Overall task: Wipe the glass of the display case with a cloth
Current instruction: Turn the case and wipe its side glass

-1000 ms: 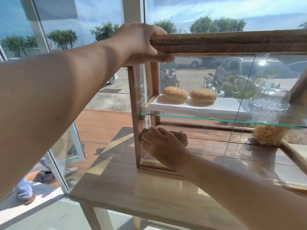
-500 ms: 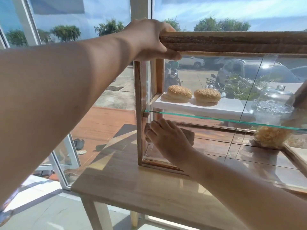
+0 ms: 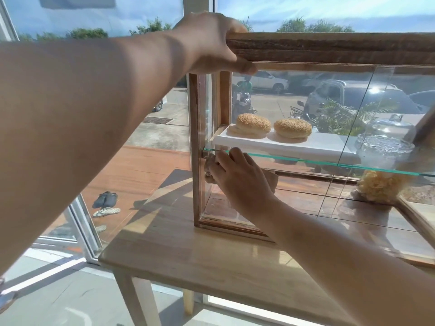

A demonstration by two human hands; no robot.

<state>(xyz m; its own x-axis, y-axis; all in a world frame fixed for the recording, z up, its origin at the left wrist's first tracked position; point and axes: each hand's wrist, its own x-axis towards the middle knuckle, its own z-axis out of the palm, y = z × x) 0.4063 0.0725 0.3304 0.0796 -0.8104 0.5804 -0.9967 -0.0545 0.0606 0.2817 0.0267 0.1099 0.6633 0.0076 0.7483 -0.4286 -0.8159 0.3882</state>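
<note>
Left hand (image 3: 211,43) clamped on top-left corner of case (image 3: 329,47), thumb under wood rim. Right hand (image 3: 237,177) inside lower compartment, fingers closed on cloth (image 3: 209,169), pressing it vs left glass pane (image 3: 202,128) just under glass shelf (image 3: 306,161). Case sits on wood table (image 3: 188,250) by window. Two buns (image 3: 253,125) on white tray (image 3: 282,144), upper level; glass dome (image 3: 386,140) to right.
</note>
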